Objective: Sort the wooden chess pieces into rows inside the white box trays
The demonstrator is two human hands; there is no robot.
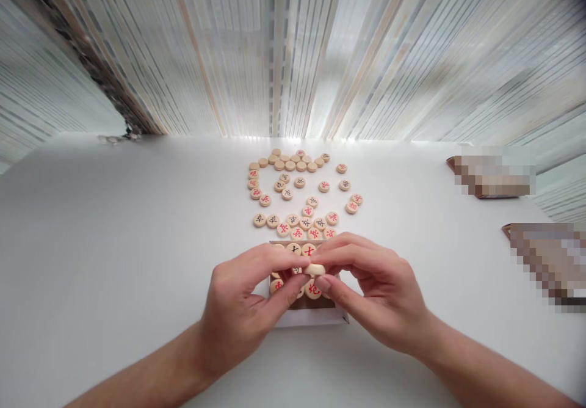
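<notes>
Between the fingertips of my left hand (247, 292) and my right hand (379, 292) is one pale round Chinese chess piece (315, 269), seen nearly edge-on. Both hands pinch it, thumbs below and fingers above. Under them stands an open shallow box (315, 317) with a brown inside. Larger pieces lie in it in rows, among them one with a red character (314, 288) and one with a black character (293, 250). My fingers hide part of the box and some of its pieces.
Many smaller Chinese chess pieces (306, 223) lie loose beyond the box, some face up in red or black, others blank side up (290, 165). Two blurred brown boxes (485, 187) (544, 261) are at the right. Striped curtains (297, 54) hang behind the white table (137, 231).
</notes>
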